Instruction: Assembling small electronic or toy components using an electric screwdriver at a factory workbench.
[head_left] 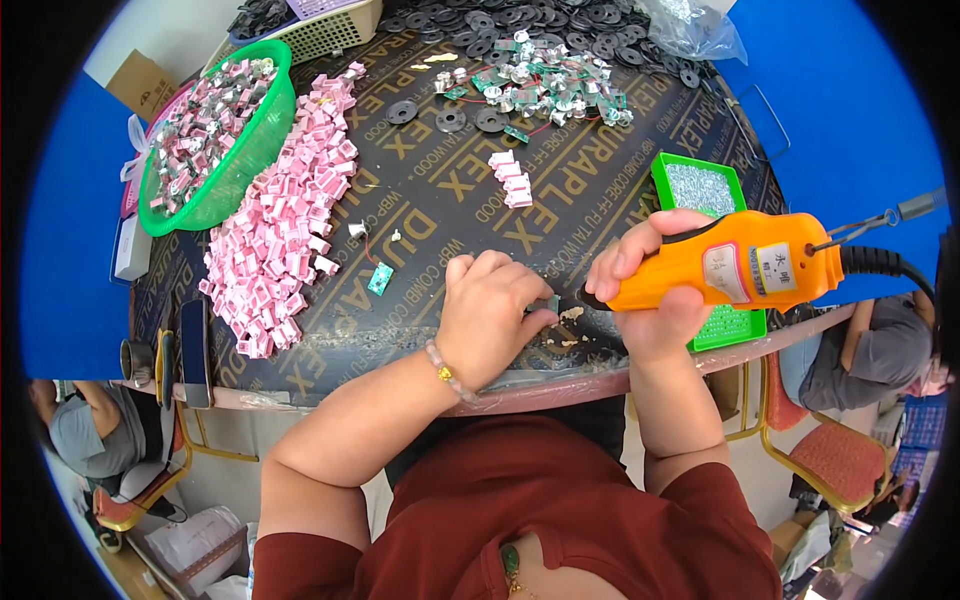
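My right hand (pixel 655 275) is wrapped round an orange electric screwdriver (pixel 735 262), which lies almost level with its dark tip pointing left. A black cord runs from its back end. My left hand (pixel 492 312) is closed, thumb and fingers pinched at the screwdriver's tip. Between them shows a sliver of a small greenish part (pixel 554 303), mostly hidden by the fingers. Just beyond my hands a short row of pink plastic housings (pixel 511 180) lies on the dark table (pixel 440 190). A small green circuit board (pixel 380 278) with a wired metal piece lies left of my left hand.
Loose pink housings (pixel 270 240) form a long pile at left, beside a green basket (pixel 283 95) of assembled pieces. Circuit boards with silvery parts (pixel 560 85) and black discs (pixel 470 25) are heaped at the back. A green tray (pixel 660 180) of screws stands behind my right hand.
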